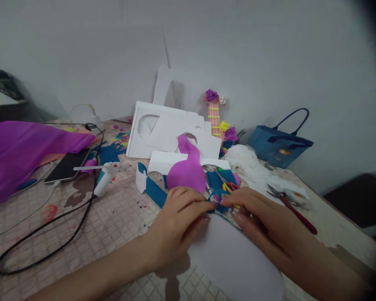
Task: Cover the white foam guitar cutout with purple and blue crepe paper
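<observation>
A white board cutout [228, 255] with a rounded end lies at the table's near side, between my forearms. A blue paper strip [217, 193] curls up at its far edge. My left hand [183, 213] has its fingers pressed together on the strip and the board's edge. My right hand [266, 225] pinches the strip a little to the right, thumb below and fingers above. Just beyond the hands lies a purple guitar-shaped paper piece [188, 173]. Scissors [227, 182] with red and yellow handles lie close to my right fingertips, partly hidden.
A white glue gun [105, 177] with a looping black cord lies left, near a phone [67, 165] and purple paper [28, 154]. Cut white boards [172, 125] lean at the wall beside a flower-decked guitar neck [213, 117]. Right are red-handled pliers [293, 207] and a blue bag [278, 144].
</observation>
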Available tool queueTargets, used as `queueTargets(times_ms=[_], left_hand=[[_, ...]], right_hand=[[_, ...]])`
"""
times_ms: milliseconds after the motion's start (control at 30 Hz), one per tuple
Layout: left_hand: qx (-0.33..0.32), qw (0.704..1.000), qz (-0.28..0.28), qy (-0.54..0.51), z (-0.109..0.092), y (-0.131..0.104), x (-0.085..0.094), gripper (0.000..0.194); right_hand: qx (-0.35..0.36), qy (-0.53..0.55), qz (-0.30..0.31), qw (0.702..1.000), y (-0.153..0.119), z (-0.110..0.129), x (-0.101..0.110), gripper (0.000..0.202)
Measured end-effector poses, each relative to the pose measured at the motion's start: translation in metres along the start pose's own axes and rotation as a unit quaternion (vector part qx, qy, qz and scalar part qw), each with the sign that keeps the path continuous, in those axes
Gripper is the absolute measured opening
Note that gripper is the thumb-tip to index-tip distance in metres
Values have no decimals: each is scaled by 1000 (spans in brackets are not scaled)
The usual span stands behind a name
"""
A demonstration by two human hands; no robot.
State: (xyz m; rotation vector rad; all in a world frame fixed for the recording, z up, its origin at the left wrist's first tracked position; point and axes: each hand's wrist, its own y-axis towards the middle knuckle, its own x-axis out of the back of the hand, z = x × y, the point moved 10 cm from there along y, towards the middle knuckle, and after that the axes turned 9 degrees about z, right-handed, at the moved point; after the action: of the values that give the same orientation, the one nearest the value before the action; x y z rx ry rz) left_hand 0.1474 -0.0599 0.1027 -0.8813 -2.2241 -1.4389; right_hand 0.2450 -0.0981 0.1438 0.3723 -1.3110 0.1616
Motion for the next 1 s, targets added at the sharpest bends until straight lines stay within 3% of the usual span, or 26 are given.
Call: queueTargets(times_ms=[167, 367, 633, 833, 1000], left_hand=[[28, 999, 0, -43, 4, -1, 1, 27], [90, 990, 7, -111, 15, -3, 0, 29], [100, 985, -1, -140, 16, -2, 0, 29], [117, 980, -7, -160, 23, -3, 0, 27], [123, 978, -9, -168, 26, -4, -4, 26]], right_hand=[[28, -65, -17, 997, -25, 5, -3, 27], [3, -76, -36, 996, -39, -6, -13, 22], [-81, 38, -75, 993, -44, -18, -9, 9], [-147, 227, -7, 963, -45, -41, -29, 10], [-161, 273, 8, 949, -46, -56, -35, 11]])
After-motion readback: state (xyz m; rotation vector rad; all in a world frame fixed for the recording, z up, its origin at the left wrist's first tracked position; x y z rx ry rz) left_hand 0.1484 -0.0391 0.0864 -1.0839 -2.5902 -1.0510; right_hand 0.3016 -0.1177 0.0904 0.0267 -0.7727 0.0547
